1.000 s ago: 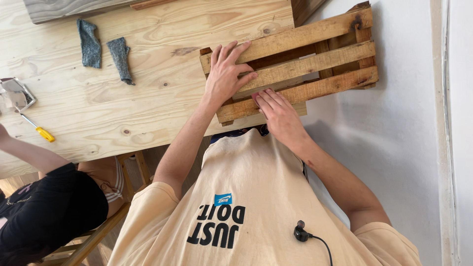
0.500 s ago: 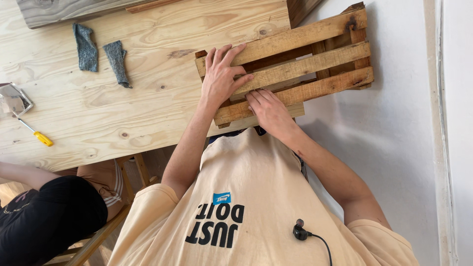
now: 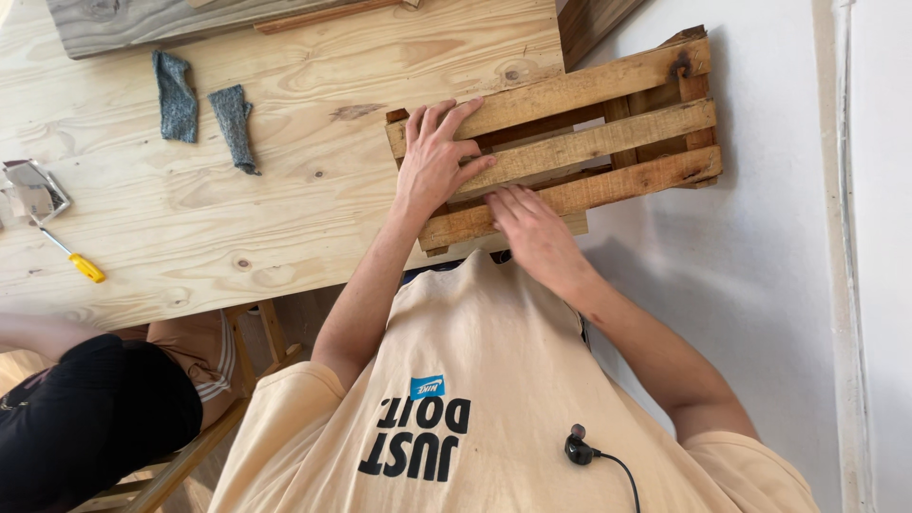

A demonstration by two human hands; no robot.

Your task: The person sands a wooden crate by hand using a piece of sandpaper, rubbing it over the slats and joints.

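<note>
Crate: a slatted wooden crate (image 3: pixel 608 142) lies on the right end of the table (image 3: pixel 285 209), and its right part hangs over the table edge, above the white floor.
Left hand: the left hand (image 3: pixel 435 161) lies flat on the left end of the crate, fingers spread across the slats; it presses down and does not close around anything.
Right hand: the right hand (image 3: pixel 534 233) rests on the near slat, fingers stretched forward and a little bent, the tips on the wood; it grips nothing.
Weight: I judge it light to medium, since the slats are thin and there are gaps between them.
Stiffness: rigid, it should not bend, but an old joint may be loose.
Surface: rough, dry wood, not slippery; splinters are possible, and a dark metal piece sits at the far right corner.
Where to hold: best at the two short ends or around a corner post, with fingers through the gaps; a single thin slat is weaker.
Nearby: two grey cloths (image 3: pixel 204 109) and a yellow-handled tool (image 3: pixel 71 256) lie well apart on the left; another person (image 3: pixel 85 408) sits at lower left.
</note>
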